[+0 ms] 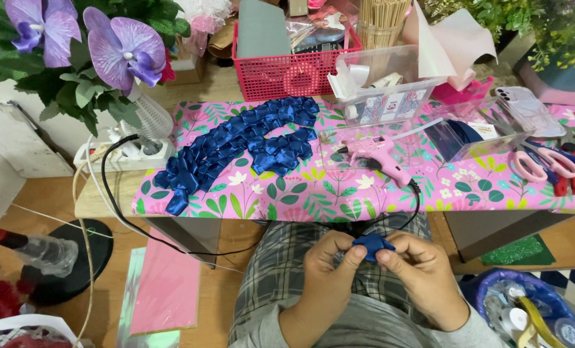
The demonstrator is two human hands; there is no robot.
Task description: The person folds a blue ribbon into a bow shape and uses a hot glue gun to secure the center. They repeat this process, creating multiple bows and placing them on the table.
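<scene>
Ribbon piece (372,246), dark blue, pinched over the lap just short of the table edge (300,212), probably kept low and close for folding. Left hand (329,267) and right hand (416,270) both curled tight, fingertips clamped on it from either side. Past that edge: pink glue gun (379,154) parked within reach, blue ribbon petals (242,145) laid out left of it, scissors (551,162) off right, red basket (287,67) at the back.

ribbon pile (236,151) on table (313,206) | glue gun (377,154) right | basket (287,71) behind
</scene>
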